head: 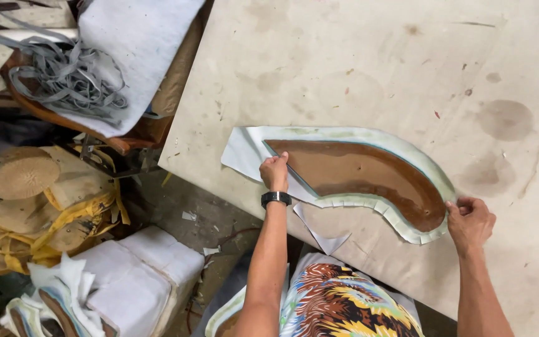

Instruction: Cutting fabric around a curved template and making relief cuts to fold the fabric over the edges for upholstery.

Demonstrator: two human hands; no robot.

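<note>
In the head view, a curved brown board [369, 178] wrapped in pale fabric [344, 134] lies on a stained worktable [375, 62], in the middle of the frame. The fabric is folded over the board's edge, and along the lower curve it is cut into small tabs.

The left hand [274, 173], with a black watch [276, 198] at the wrist, sits at the left end of the board. Its fingers are curled and press down on the fabric at the board's pointed tip. Whether they pinch the fabric or only press on it, I cannot tell.

The right hand [469, 219] is at the lower right end of the board. Its fingertips pinch the folded fabric edge there, so it is grasping the fabric.

A loose white scrap [319, 234] lies at the table's near edge, just below the board, between the two forearms.

At the upper left of the frame a tangle of grey strips [70, 78] rests on a white sheet [138, 37]. Further down on the left sits a pile of yellow-edged woven pieces [38, 200], and at the lower left are white foam blocks [138, 274]. At the bottom centre shows the person's patterned shirt [344, 299].
</note>
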